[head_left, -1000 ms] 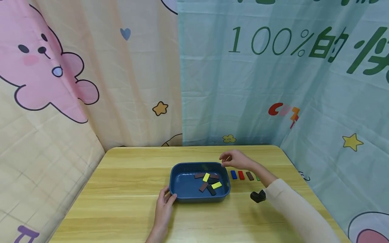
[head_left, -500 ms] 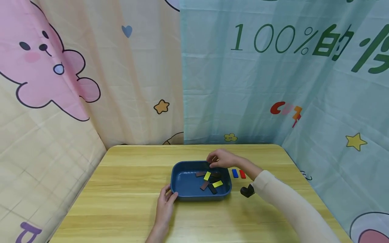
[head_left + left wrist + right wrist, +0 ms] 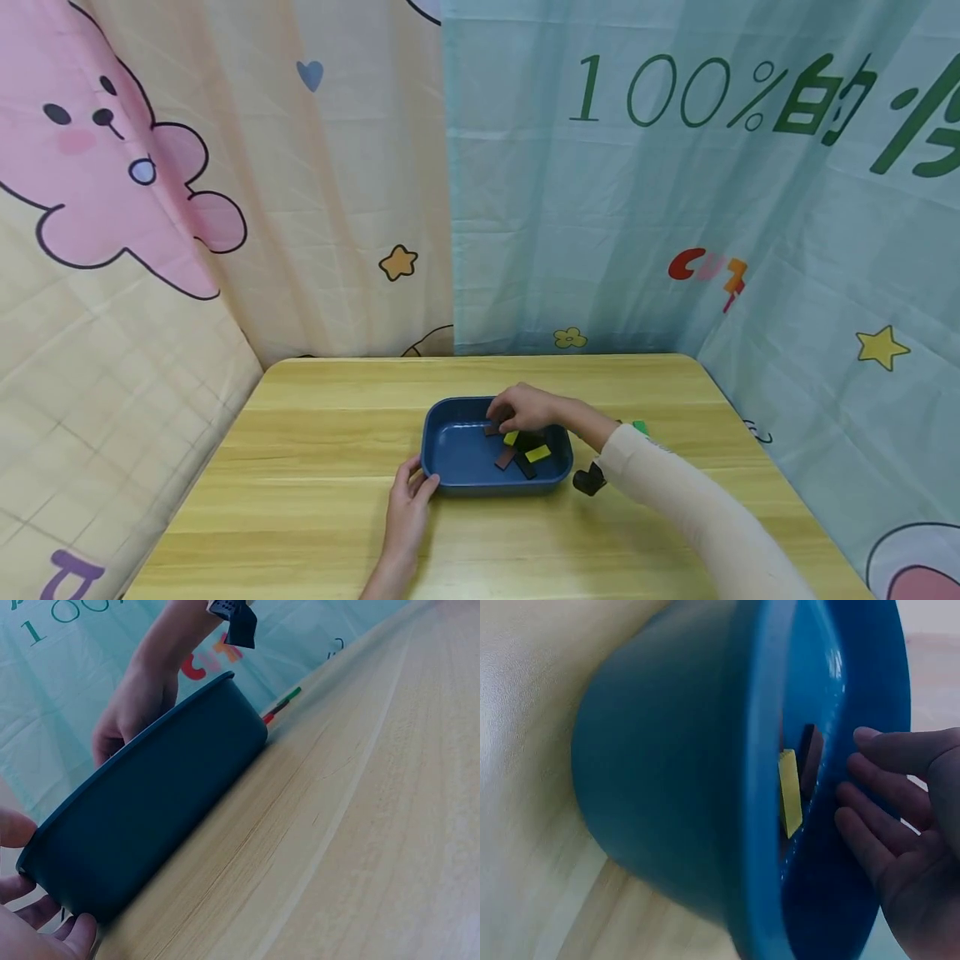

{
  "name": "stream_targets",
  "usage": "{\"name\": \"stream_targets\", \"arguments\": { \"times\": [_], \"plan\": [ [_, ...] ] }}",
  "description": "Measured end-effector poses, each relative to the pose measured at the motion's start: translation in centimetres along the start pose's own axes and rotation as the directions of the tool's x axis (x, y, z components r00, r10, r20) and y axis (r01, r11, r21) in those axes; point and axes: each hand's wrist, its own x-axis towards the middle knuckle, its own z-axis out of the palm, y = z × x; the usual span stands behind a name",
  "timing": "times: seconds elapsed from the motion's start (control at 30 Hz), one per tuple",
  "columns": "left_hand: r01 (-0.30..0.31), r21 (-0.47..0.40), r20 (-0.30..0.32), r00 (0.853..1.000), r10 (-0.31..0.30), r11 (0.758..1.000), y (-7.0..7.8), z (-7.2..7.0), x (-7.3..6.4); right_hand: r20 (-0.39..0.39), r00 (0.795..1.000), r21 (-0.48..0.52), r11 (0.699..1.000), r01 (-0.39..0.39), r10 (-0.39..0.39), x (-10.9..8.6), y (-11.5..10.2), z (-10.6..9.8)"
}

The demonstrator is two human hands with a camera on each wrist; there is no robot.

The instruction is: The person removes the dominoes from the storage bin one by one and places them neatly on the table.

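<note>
A blue plastic tub [image 3: 497, 490] stands on the wooden table, with several flat domino-like blocks in its right half. Among them are a yellow block [image 3: 537, 454], a brown block [image 3: 505, 457] and a black block [image 3: 525, 466]. My left hand [image 3: 406, 508] grips the tub's near left corner, thumb at the rim and fingers around the wall. Reaching over the far rim, my right hand [image 3: 527, 408] is inside the tub above the blocks, fingers bent downward. In the right wrist view its fingers [image 3: 870, 825] are spread loosely, apart from a yellow block [image 3: 790, 793], with nothing between them.
Right of the tub, a green block [image 3: 641, 427] lies on the table [image 3: 300, 483], partly behind the right sleeve [image 3: 690, 500]. A black wrist-worn device [image 3: 589, 479] hangs below that forearm. Printed curtains [image 3: 570, 208] enclose the back and sides.
My right hand has moved left from the tub's far right corner and lowered into it. Its forearm now covers the blue and red blocks beside the tub. The left hand has kept its grip.
</note>
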Motion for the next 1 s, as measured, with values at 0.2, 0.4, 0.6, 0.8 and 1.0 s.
{"name": "stream_targets", "arguments": {
  "times": [0.2, 0.4, 0.6, 0.8, 1.0],
  "plan": [
    [-0.012, -0.013, -0.005, 1.0, 0.012, 1.0, 0.1, 0.1, 0.1, 0.003, 0.999, -0.125, 0.991, -0.042, 0.043, 0.6, -0.7, 1.2],
    [-0.004, -0.005, -0.014, 1.0, 0.004, 1.0, 0.0, 0.0, 0.0, -0.067, 0.997, -0.187, 0.982, 0.017, -0.03, 0.7, -0.4, 3.0],
    [0.005, 0.004, -0.013, 1.0, -0.005, 1.0, -0.1, 0.1, 0.0, -0.089, 0.993, -0.217, 0.975, 0.052, -0.073, 1.1, 0.2, 3.8],
    [0.001, 0.002, -0.013, 1.0, -0.001, 1.0, 0.0, 0.1, 0.0, -0.058, 0.996, -0.199, 0.978, 0.061, -0.074, 1.4, 0.0, 3.6],
    [-0.002, 0.0, -0.008, 1.0, 0.002, 1.0, -0.1, 0.1, 0.0, -0.095, 0.994, -0.161, 0.986, 0.032, -0.048, 0.9, -0.3, 3.2]
  ]
}}
